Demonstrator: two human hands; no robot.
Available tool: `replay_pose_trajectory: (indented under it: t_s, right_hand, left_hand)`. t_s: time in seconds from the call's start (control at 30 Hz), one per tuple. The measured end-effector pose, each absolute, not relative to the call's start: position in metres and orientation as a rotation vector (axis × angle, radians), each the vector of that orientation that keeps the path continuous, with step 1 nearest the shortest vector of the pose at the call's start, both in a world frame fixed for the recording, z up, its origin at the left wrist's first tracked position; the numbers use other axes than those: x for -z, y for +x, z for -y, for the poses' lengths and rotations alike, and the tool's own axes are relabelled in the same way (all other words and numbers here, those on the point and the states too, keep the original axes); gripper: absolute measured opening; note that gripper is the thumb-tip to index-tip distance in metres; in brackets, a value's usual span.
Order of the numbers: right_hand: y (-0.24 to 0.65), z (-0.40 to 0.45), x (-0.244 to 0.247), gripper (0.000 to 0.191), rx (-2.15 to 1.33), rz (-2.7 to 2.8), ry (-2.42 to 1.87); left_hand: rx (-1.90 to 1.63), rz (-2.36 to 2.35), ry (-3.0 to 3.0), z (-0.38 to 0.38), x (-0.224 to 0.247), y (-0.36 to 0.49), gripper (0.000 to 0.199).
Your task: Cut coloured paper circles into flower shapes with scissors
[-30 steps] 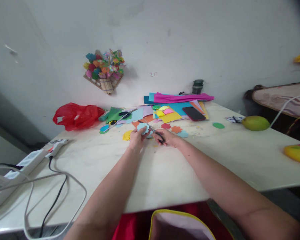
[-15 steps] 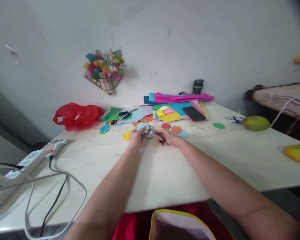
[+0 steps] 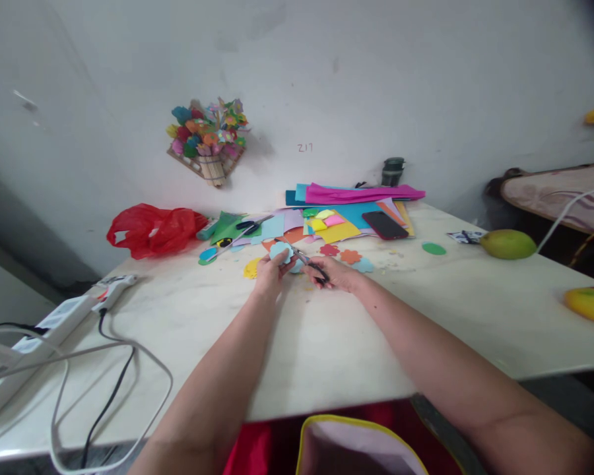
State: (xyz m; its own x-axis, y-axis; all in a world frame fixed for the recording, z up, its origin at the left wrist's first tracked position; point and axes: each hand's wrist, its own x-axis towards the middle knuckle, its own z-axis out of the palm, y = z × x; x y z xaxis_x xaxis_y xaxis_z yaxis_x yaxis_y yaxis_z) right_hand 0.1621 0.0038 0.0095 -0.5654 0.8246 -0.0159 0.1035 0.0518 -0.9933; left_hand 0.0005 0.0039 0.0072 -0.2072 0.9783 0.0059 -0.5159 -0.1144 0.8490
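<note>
My left hand (image 3: 271,269) pinches a light blue paper flower (image 3: 280,252) between thumb and fingers, just above the table. In my right hand (image 3: 335,273) is a pair of scissors (image 3: 317,270) with dark handles, its blades pointing at the paper flower's right edge. Whether the blades touch the paper is too small to tell. Around the hands lie a red paper flower (image 3: 329,251), an orange paper flower (image 3: 350,256), another light blue flower (image 3: 363,264) and yellow paper pieces (image 3: 251,268).
Behind are coloured sheets (image 3: 349,227), a phone (image 3: 385,225) and a second pair of scissors (image 3: 248,226). A red plastic bag (image 3: 156,231) sits back left. Cables and a power strip (image 3: 62,316) occupy the left; a green mango (image 3: 507,244) and a yellow one (image 3: 590,305) the right.
The view has shifted very slightly. My hands, the flower and the scissors stay almost in the same place.
</note>
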Motion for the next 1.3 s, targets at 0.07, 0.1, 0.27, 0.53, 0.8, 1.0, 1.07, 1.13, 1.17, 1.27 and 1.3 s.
replay_pose_trajectory:
  t_s: [0.07, 0.1, 0.27, 0.53, 0.8, 1.0, 1.07, 1.13, 1.17, 1.27, 1.3]
  right_hand:
    - [0.163, -0.005, -0.008, 0.020, -1.548, 1.770, -0.931]
    - [0.163, -0.005, -0.008, 0.023, -1.539, 1.779, -0.937]
    - [0.163, -0.006, -0.007, 0.029, -1.515, 1.792, -0.947]
    - [0.163, -0.005, -0.008, 0.031, -1.528, 1.762, -0.937]
    - [0.165, -0.006, -0.007, 0.031, -1.504, 1.748, -0.913]
    - [0.169, -0.009, -0.006, 0.034, -1.517, 1.737, -0.892]
    - [0.171, -0.011, -0.005, 0.034, -1.511, 1.744, -0.879]
    - [0.173, -0.013, -0.004, 0.034, -1.504, 1.750, -0.870]
    - [0.174, -0.014, -0.004, 0.034, -1.505, 1.752, -0.864]
    - [0.177, -0.017, -0.004, 0.032, -1.510, 1.774, -0.854]
    - [0.178, -0.017, -0.005, 0.031, -1.506, 1.792, -0.863]
  left_hand:
    - [-1.612, -0.883, 0.736, -0.005, -0.006, 0.000, 0.018]
    - [-1.611, -0.881, 0.739, -0.005, -0.006, 0.000, 0.018]
    - [-1.609, -0.873, 0.729, -0.006, -0.005, 0.000, 0.019]
    - [-1.597, -0.866, 0.773, -0.004, -0.004, 0.001, 0.021]
    - [-1.512, -0.955, 0.890, -0.003, -0.005, -0.004, 0.028]
    - [-1.527, -0.956, 1.055, -0.004, -0.007, -0.003, 0.031]
    - [-1.508, -0.941, 1.094, -0.003, -0.008, -0.002, 0.030]
    - [-1.478, -0.929, 1.100, -0.002, -0.008, -0.001, 0.030]
    - [-1.468, -0.916, 1.094, -0.002, -0.008, -0.002, 0.031]
    - [-1.445, -0.859, 1.084, -0.002, -0.006, -0.003, 0.032]
    - [-1.437, -0.851, 1.090, -0.003, -0.005, -0.004, 0.031]
